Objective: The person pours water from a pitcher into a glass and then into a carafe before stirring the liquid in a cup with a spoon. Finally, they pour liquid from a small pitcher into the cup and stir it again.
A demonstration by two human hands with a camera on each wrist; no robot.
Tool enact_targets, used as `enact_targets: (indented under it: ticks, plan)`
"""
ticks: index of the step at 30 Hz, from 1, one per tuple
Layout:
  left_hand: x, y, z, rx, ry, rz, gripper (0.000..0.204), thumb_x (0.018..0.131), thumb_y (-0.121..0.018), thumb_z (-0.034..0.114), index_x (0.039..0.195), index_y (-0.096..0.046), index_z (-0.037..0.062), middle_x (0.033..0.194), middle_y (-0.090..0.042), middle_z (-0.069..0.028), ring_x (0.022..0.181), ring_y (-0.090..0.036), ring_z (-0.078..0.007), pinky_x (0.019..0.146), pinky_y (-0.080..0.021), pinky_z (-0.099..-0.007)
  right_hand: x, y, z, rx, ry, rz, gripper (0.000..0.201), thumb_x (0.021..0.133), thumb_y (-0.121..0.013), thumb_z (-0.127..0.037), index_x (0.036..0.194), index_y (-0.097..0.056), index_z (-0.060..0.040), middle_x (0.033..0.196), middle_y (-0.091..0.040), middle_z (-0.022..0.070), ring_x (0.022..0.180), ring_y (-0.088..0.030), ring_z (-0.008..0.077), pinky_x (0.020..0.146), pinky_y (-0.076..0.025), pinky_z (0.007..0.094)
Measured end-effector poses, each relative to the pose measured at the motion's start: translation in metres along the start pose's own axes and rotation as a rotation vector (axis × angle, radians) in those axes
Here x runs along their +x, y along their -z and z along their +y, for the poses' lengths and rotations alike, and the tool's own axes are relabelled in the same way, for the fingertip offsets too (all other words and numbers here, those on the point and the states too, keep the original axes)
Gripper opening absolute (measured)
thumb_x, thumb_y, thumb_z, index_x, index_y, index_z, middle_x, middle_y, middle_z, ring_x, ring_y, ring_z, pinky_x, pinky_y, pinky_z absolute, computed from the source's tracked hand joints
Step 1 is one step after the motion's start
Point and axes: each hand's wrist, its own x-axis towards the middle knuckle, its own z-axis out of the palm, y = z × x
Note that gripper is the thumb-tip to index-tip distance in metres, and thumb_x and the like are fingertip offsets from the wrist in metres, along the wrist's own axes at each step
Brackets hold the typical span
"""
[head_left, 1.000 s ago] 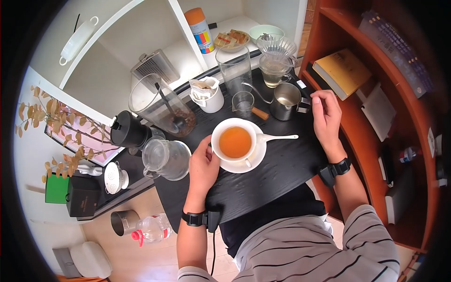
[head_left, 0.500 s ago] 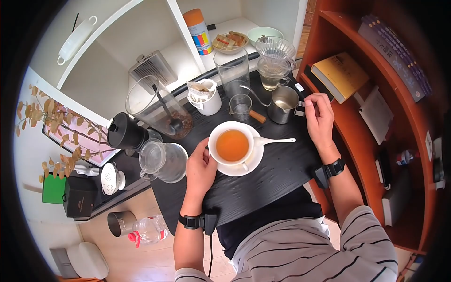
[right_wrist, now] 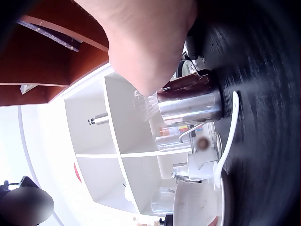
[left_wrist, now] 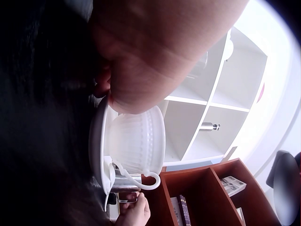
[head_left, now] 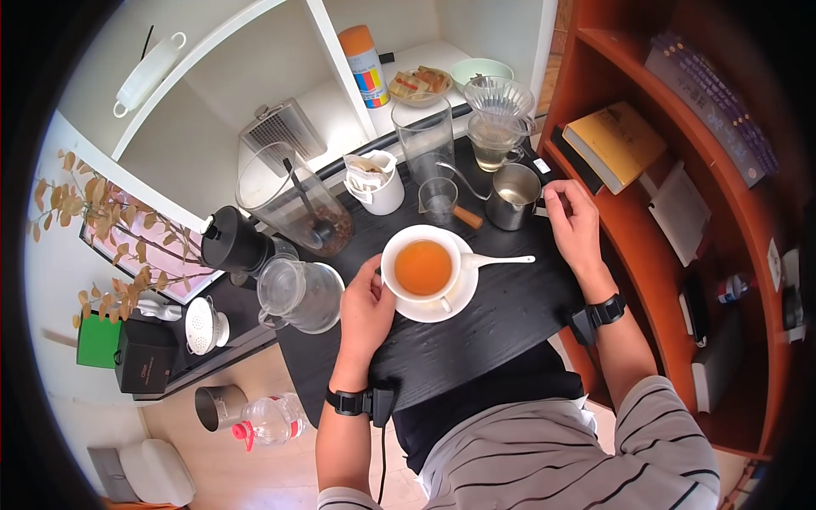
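A white cup (head_left: 422, 268) of amber liquid sits on a white saucer (head_left: 463, 308), with a white spoon (head_left: 506, 259) lying on the saucer's right side. At the saucer's left edge, close against the cup, my left hand (head_left: 367, 310) pinches the rim; its fingertips are partly hidden. A steel gooseneck pouring pot (head_left: 512, 200) stands upright at the back right of the black table. My right hand (head_left: 575, 228) has its curled fingers at the pot's handle, which also shows between the fingers in the left wrist view.
Left of the cup stands a glass server (head_left: 310, 297); behind it are a tall glass with beans (head_left: 333, 228) and a black grinder (head_left: 234, 240). Behind the cup are a drip-bag mug (head_left: 380, 194), a small wooden-handled glass (head_left: 438, 202) and a glass dripper (head_left: 500, 106). A bookshelf borders the right.
The head view shifts slightly. My right fingers have come closer in at the pot's handle. My left hand stays at the saucer beside the cup.
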Motion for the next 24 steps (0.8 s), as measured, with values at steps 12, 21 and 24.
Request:
enact_targets:
  ticks: [12,21,24]
  plan:
    - [0.0,0.0,-0.001,0.004,0.003,0.002,0.043,0.097,-0.07,0.008,0.139,-0.066,-0.0009,0.074,-0.063,-0.0012,0.064,-0.058,-0.008,0.063,-0.048,-0.0269,-0.01,0.0,0.021,0.217,-0.235,-0.099,0.02,0.108,-0.067,-0.022,0.109,-0.069,-0.0017,0.077,-0.058,-0.005,0.067,-0.047,0.0029,0.061,-0.04,0.0236]
    - [0.0,-0.001,-0.004,-0.023,0.015,-0.004,0.042,0.098,-0.07,0.009,0.139,-0.066,-0.0006,0.075,-0.063,-0.0003,0.065,-0.058,-0.0074,0.063,-0.049,-0.0265,-0.008,0.003,0.02,0.349,-0.296,-0.221,0.029,0.111,-0.062,-0.03,0.105,-0.07,-0.0033,0.081,-0.065,-0.0036,0.066,-0.052,0.0026,0.059,-0.042,0.0222]
    - [0.0,-0.001,-0.003,-0.024,0.013,-0.002,0.042,0.098,-0.07,0.009,0.139,-0.066,-0.0003,0.075,-0.063,-0.0003,0.065,-0.058,-0.0074,0.063,-0.049,-0.0266,-0.007,0.006,0.014,0.349,-0.296,-0.266,0.032,0.112,-0.061,-0.033,0.102,-0.07,-0.0036,0.081,-0.065,-0.0028,0.065,-0.053,0.0032,0.059,-0.043,0.0225]
